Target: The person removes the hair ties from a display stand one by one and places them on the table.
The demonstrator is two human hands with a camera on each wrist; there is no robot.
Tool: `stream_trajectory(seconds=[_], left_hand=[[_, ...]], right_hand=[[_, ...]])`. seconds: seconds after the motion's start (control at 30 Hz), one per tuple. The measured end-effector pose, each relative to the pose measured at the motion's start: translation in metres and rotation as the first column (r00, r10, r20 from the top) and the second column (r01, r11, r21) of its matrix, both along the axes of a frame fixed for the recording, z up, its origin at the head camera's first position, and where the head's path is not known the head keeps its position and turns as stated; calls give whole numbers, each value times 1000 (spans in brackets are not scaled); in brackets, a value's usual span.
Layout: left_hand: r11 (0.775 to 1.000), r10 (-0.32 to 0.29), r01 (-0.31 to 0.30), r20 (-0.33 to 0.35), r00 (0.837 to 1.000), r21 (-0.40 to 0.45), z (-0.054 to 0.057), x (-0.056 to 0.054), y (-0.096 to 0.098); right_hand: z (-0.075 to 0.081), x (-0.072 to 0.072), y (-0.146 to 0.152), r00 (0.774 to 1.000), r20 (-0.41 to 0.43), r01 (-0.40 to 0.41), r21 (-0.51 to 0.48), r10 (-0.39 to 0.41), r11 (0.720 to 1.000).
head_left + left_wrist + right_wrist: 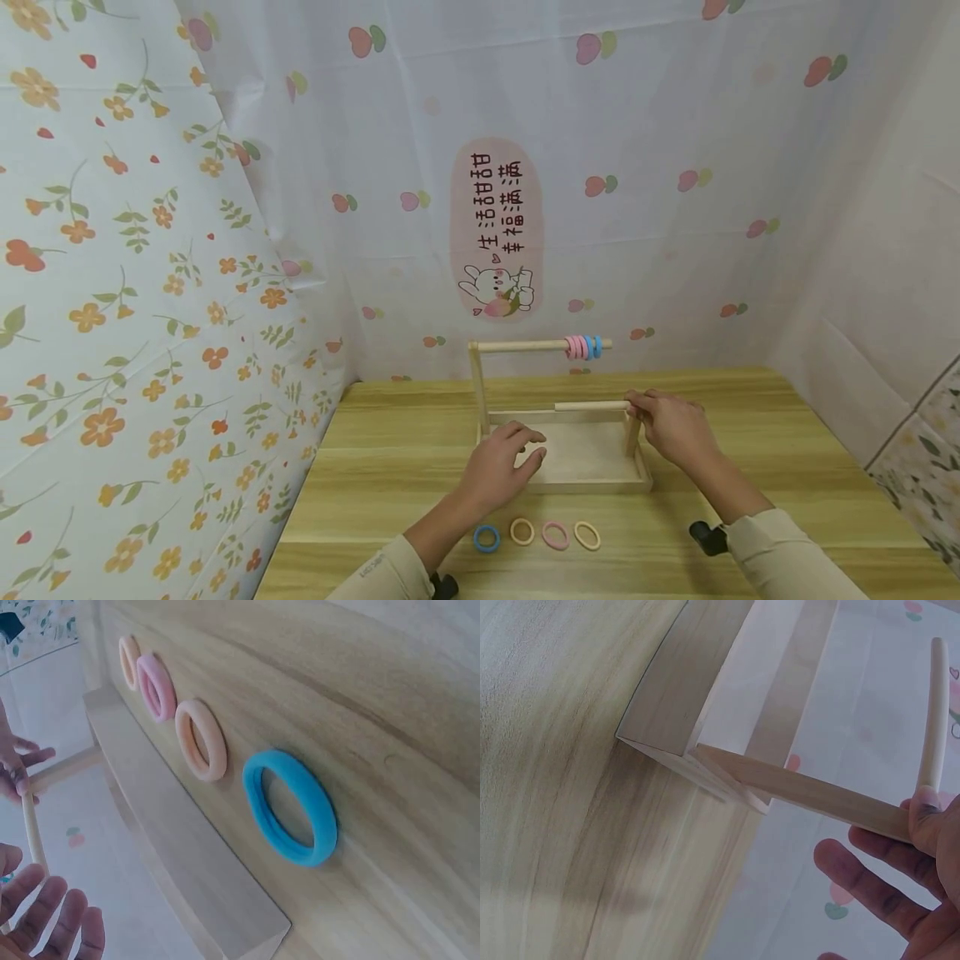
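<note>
Right hand (678, 427) pinches the lower rod (592, 406) by its right end, at the top of the short post (632, 437); the rod's left end points free above the tray (592, 487). Left hand (495, 471): fingers spread, nothing held, over the tray's left part. Upper rod (525, 346) carries pink and blue rings (583, 347) near its tip. Four loose bands (324, 817) lie in a row on the tabletop (390, 467). Risks, my judgement: a sideways tug could loosen the rod or tip the tray; a jolt could shake rings off.
</note>
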State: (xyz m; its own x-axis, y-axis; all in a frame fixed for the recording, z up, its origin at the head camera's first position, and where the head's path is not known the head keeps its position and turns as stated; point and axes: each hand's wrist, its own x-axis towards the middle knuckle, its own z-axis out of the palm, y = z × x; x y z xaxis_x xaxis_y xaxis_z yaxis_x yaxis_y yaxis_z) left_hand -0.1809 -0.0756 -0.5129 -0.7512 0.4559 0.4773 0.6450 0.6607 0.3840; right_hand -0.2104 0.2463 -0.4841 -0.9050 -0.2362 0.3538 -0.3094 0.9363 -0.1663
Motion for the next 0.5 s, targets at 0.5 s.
stream_trajectory(seconds=[0.5], left_hand=[[975,155,-169,99,983,142,15,-13,-14]], right_hand=[[0,0,0,999,5,-42,-63,42,997]])
